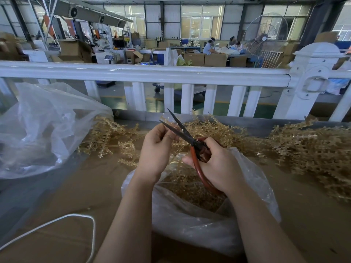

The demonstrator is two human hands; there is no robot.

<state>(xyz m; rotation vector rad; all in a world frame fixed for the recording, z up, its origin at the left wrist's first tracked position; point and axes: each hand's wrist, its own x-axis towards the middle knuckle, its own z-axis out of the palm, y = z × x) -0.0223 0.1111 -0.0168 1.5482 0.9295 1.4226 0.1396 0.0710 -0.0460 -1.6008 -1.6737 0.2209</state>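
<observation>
Head view, bench station

- White railing (144, 73) runs across the whole frame behind the bench; the workshop floor shows beyond it
- Table (79, 196) with a brown top fills the lower half of the frame
- Large clear bag (38, 130) lies slumped at the left edge, and its contents are not legible to us
- Second clear bag (190, 221) sits at lower centre with its mouth open under both hands, holding golden cut bits
- Golden sprig pile (313, 149) lies at the right, with a looser sprig heap (108, 137) at centre left, just beside the large bag
- Right hand (218, 164) is just right of centre, over the second bag's mouth. We note its fingers curled round the red handles of the scissors (193, 142)
- Left hand (155, 149) is just left of centre. Its thumb and fingertips are pinched together against the lower blade, on a thin pale sprig piece (178, 124) that we can barely see
- The scissors' dark blades stand apart, tips pointing to the upper left, with the sprig piece in the gap
- White cord (57, 223) loops at the lower left on the table, well apart from the hands
</observation>
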